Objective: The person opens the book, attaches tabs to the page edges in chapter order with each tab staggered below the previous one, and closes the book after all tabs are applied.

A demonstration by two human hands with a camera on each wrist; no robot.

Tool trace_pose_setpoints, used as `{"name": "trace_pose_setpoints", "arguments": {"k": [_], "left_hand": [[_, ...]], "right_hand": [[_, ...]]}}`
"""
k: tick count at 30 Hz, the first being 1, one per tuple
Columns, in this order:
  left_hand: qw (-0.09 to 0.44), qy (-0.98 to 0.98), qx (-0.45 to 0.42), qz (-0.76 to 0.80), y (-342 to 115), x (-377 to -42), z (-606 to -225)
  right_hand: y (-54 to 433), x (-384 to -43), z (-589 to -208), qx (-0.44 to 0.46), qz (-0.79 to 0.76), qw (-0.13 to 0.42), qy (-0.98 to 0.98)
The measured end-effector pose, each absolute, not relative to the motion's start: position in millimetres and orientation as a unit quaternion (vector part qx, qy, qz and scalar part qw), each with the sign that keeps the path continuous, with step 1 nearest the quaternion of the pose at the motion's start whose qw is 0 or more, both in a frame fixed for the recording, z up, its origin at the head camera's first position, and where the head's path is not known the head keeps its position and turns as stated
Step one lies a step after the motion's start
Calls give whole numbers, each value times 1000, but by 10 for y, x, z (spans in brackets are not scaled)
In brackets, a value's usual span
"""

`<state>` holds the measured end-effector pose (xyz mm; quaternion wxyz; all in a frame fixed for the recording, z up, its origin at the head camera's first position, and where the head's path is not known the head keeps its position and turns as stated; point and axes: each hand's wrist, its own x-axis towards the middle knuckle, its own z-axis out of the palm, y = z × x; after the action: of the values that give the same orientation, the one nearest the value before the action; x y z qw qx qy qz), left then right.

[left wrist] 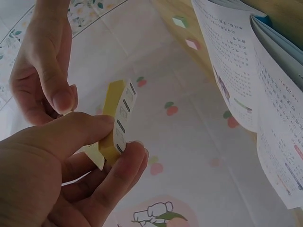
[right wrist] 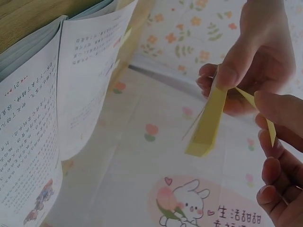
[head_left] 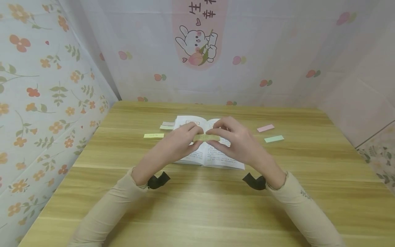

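Observation:
Over the open book point(head_left: 225, 159), my left hand point(head_left: 182, 140) grips a thin pad of yellow sticky notes point(left wrist: 111, 111) between thumb and fingers. In the left wrist view, the pad's white, printed side faces outward. My right hand point(head_left: 236, 140) is close beside it and pinches a yellow sticky note point(right wrist: 271, 130) between thumb and fingers. In the right wrist view this note is bent, and its far end runs to the pad point(right wrist: 208, 125) at the left thumb. The fingers hide part of the note.
Left of the book are a yellow strip point(head_left: 153, 136) with faint writing, a pale green strip point(head_left: 166, 127) and a greyish one point(head_left: 168, 124). A pink strip point(head_left: 265, 128) and a green strip point(head_left: 274, 139) lie to its right. Patterned cloth point(head_left: 148, 51) hangs behind the wooden table point(head_left: 197, 212).

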<state>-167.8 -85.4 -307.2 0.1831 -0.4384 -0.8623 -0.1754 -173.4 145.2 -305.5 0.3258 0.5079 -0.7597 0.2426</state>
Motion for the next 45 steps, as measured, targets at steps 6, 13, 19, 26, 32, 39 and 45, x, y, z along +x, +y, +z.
{"name": "trace_pose_setpoints", "arguments": {"k": [6, 13, 19, 26, 32, 39, 45], "left_hand": [[179, -868, -432, -169, -854, -1707, -3073], [182, -866, -423, -195, -888, -1784, -3097], [174, -857, -429, -227, -875, -1856, -3108], [143, -867, -418, -229, -749, -1894, -3099], [113, -880, -399, -230, -590, -1922, -3081], [92, -877, -408, -238, -362, -1981, -3097], [71, -881, -407, -231, -146, -2023, -3157]], "right_hand": [[1515, -1739, -3017, 491, 236, 328, -772], [1638, -1781, -2925, 470, 246, 342, -776], [1752, -1820, -2858, 452, 253, 342, -784], [1946, -1890, -2823, 413, 279, 345, -795], [2156, -1958, -2845, 392, 288, 352, -800], [2451, -1994, -2892, 369, 282, 355, -811], [2726, -2046, -2910, 333, 274, 375, -821]]}}
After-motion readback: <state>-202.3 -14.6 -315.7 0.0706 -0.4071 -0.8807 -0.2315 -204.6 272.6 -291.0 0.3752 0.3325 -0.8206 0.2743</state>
